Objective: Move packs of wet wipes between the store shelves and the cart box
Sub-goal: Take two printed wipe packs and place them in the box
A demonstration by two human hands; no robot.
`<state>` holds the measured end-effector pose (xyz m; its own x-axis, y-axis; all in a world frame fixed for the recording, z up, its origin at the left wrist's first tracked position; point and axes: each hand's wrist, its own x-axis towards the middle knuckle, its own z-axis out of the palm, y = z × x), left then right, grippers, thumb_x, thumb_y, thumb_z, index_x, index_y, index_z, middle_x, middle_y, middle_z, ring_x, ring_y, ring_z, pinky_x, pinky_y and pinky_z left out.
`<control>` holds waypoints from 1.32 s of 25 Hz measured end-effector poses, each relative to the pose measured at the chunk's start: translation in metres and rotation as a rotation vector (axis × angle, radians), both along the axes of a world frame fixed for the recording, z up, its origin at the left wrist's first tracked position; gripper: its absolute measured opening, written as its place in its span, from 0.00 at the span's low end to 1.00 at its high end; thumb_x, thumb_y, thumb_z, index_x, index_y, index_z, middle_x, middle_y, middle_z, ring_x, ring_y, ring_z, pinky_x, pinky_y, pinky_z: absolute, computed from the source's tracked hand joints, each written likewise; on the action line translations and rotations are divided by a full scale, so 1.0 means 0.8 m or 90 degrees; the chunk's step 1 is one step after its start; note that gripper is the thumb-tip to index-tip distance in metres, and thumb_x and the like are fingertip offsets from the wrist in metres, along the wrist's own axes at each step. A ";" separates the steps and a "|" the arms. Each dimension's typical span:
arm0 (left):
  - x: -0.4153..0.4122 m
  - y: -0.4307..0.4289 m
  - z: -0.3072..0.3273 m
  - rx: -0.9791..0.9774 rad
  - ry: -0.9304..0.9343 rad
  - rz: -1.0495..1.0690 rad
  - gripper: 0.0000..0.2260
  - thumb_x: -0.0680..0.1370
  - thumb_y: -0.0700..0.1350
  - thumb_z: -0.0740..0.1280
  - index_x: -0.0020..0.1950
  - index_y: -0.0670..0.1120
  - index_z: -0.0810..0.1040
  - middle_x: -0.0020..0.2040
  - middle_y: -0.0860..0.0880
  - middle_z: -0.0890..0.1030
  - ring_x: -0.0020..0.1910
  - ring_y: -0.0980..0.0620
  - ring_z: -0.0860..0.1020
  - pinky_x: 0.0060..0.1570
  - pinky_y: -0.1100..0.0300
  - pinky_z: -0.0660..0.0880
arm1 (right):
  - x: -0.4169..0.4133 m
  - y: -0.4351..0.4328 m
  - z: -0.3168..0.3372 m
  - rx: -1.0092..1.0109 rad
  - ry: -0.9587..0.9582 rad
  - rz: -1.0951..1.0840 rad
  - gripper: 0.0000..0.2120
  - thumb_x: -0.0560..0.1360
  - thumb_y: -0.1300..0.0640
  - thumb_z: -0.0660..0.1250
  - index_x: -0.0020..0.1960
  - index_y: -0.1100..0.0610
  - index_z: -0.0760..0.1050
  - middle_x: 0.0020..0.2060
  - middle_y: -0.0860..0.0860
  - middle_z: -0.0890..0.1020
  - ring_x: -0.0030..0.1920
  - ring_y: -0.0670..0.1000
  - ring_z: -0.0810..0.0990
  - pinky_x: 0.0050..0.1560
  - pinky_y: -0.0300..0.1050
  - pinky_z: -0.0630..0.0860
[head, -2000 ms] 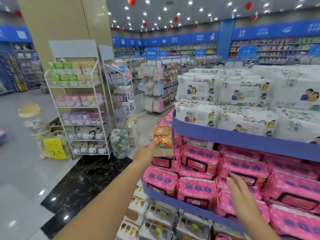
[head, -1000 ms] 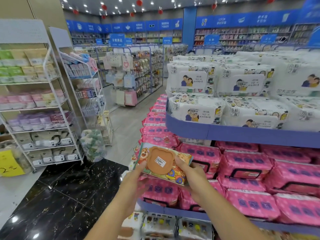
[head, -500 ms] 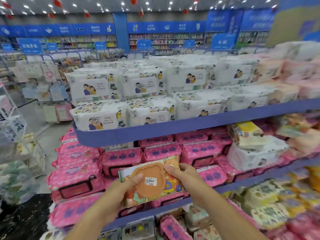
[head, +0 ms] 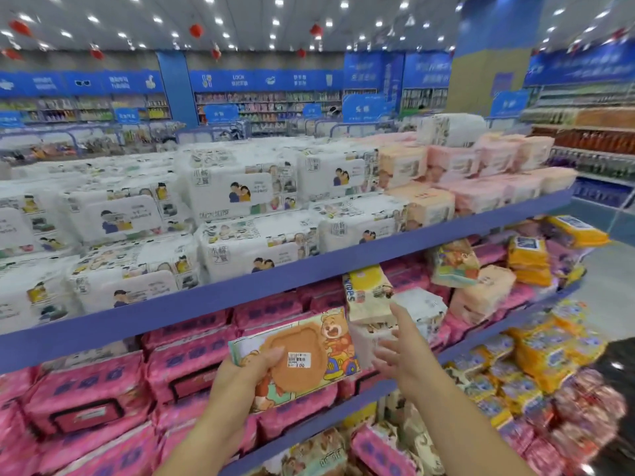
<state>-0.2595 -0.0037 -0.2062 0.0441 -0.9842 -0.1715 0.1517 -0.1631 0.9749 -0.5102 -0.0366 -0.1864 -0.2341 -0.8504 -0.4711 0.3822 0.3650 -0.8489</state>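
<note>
Bare left grip, bare right grip

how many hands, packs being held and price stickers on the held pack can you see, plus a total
hands: 2, the left hand and the right hand
packs held: 1, the bear pack, gripped by the left hand
price stickers on it: 1, the price sticker on its orange lid
total: 4

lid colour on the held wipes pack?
Orange-brown lid on the bear-print pack; head view.

left hand gripping, right hand apparently open, fingers spread
</note>
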 end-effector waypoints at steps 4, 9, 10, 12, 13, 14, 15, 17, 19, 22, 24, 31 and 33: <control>-0.019 0.002 -0.009 0.003 0.024 0.042 0.20 0.69 0.51 0.80 0.56 0.42 0.83 0.41 0.45 0.87 0.38 0.45 0.86 0.41 0.55 0.77 | -0.022 -0.057 0.005 0.051 -0.012 -0.015 0.37 0.72 0.35 0.70 0.73 0.54 0.67 0.69 0.58 0.70 0.65 0.61 0.73 0.65 0.56 0.74; -0.009 0.027 -0.017 0.004 0.058 0.113 0.37 0.55 0.61 0.83 0.58 0.44 0.82 0.47 0.44 0.86 0.44 0.42 0.82 0.48 0.47 0.73 | -0.012 -0.116 0.004 0.039 -0.032 0.028 0.33 0.67 0.35 0.75 0.65 0.52 0.75 0.59 0.52 0.82 0.54 0.59 0.84 0.38 0.54 0.73; -0.007 0.037 -0.014 -0.007 0.044 0.127 0.34 0.58 0.58 0.82 0.58 0.43 0.82 0.42 0.46 0.87 0.39 0.45 0.83 0.44 0.52 0.77 | -0.007 -0.119 0.006 0.029 -0.028 0.038 0.30 0.70 0.38 0.74 0.64 0.54 0.75 0.57 0.53 0.82 0.53 0.58 0.84 0.35 0.53 0.71; -0.001 0.054 -0.011 -0.010 0.031 0.142 0.22 0.65 0.49 0.81 0.53 0.40 0.81 0.30 0.50 0.82 0.25 0.54 0.79 0.27 0.63 0.75 | -0.005 -0.117 0.006 0.035 -0.014 0.054 0.25 0.73 0.38 0.72 0.62 0.52 0.74 0.57 0.55 0.82 0.47 0.58 0.83 0.48 0.56 0.72; 0.002 0.064 -0.010 -0.014 0.036 0.146 0.15 0.69 0.45 0.79 0.51 0.40 0.81 0.28 0.50 0.81 0.23 0.54 0.78 0.23 0.65 0.73 | -0.007 -0.114 0.003 0.026 -0.017 0.064 0.23 0.73 0.38 0.72 0.60 0.51 0.75 0.56 0.55 0.82 0.45 0.58 0.83 0.55 0.58 0.71; 0.003 0.070 -0.007 -0.010 0.033 0.157 0.11 0.73 0.43 0.77 0.50 0.40 0.81 0.30 0.48 0.83 0.26 0.52 0.82 0.25 0.64 0.75 | -0.009 -0.111 0.000 0.004 -0.030 0.058 0.21 0.73 0.39 0.72 0.58 0.52 0.77 0.56 0.54 0.83 0.45 0.59 0.84 0.56 0.58 0.73; 0.006 0.074 -0.008 -0.008 0.041 0.171 0.10 0.74 0.43 0.75 0.53 0.41 0.82 0.37 0.45 0.87 0.32 0.48 0.86 0.31 0.61 0.79 | -0.012 -0.107 -0.002 -0.017 -0.048 0.044 0.21 0.71 0.40 0.75 0.56 0.52 0.79 0.55 0.53 0.83 0.46 0.60 0.86 0.52 0.56 0.77; 0.012 0.084 -0.013 -0.016 0.056 0.184 0.14 0.75 0.45 0.73 0.59 0.44 0.83 0.43 0.44 0.88 0.39 0.45 0.87 0.38 0.57 0.81 | -0.023 -0.103 -0.017 -0.028 -0.050 -0.001 0.24 0.64 0.43 0.80 0.55 0.53 0.80 0.55 0.52 0.84 0.43 0.60 0.87 0.46 0.57 0.82; 0.019 0.097 -0.016 -0.019 0.050 0.214 0.12 0.77 0.45 0.72 0.58 0.41 0.82 0.32 0.50 0.84 0.27 0.53 0.81 0.27 0.64 0.74 | -0.029 -0.077 -0.021 -0.059 -0.050 -0.016 0.25 0.65 0.47 0.80 0.57 0.56 0.79 0.54 0.54 0.84 0.44 0.59 0.87 0.44 0.55 0.83; 0.034 0.118 -0.021 -0.003 0.052 0.231 0.11 0.77 0.46 0.74 0.56 0.42 0.83 0.34 0.48 0.85 0.28 0.53 0.82 0.28 0.62 0.76 | -0.027 -0.006 -0.025 -0.109 -0.042 0.051 0.18 0.74 0.51 0.75 0.58 0.59 0.78 0.51 0.55 0.83 0.51 0.58 0.83 0.44 0.52 0.78; 0.052 0.140 -0.032 0.013 0.068 0.249 0.14 0.75 0.47 0.75 0.57 0.41 0.84 0.43 0.43 0.88 0.36 0.48 0.86 0.35 0.58 0.80 | -0.015 0.045 -0.033 -0.137 -0.039 0.102 0.15 0.76 0.52 0.72 0.57 0.61 0.78 0.49 0.55 0.81 0.49 0.57 0.81 0.48 0.54 0.76; 0.178 0.302 -0.084 0.052 0.091 0.398 0.17 0.73 0.49 0.77 0.58 0.43 0.84 0.49 0.41 0.88 0.43 0.44 0.87 0.37 0.54 0.82 | 0.128 0.186 -0.091 -0.095 -0.025 0.344 0.25 0.69 0.53 0.72 0.57 0.72 0.78 0.36 0.65 0.82 0.38 0.62 0.81 0.39 0.51 0.75; 0.222 0.370 -0.100 0.086 0.086 0.453 0.16 0.74 0.49 0.75 0.59 0.43 0.84 0.50 0.42 0.88 0.47 0.42 0.87 0.48 0.47 0.83 | 0.181 0.225 -0.109 -0.084 -0.025 0.426 0.25 0.70 0.55 0.73 0.61 0.71 0.77 0.34 0.66 0.82 0.32 0.62 0.80 0.31 0.47 0.76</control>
<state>-0.0822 0.2923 -0.2865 0.6337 -0.6953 -0.3390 0.3834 -0.0982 0.9183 -0.3652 0.1436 -0.2738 0.3768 -0.8572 -0.3510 0.1416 0.4278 -0.8927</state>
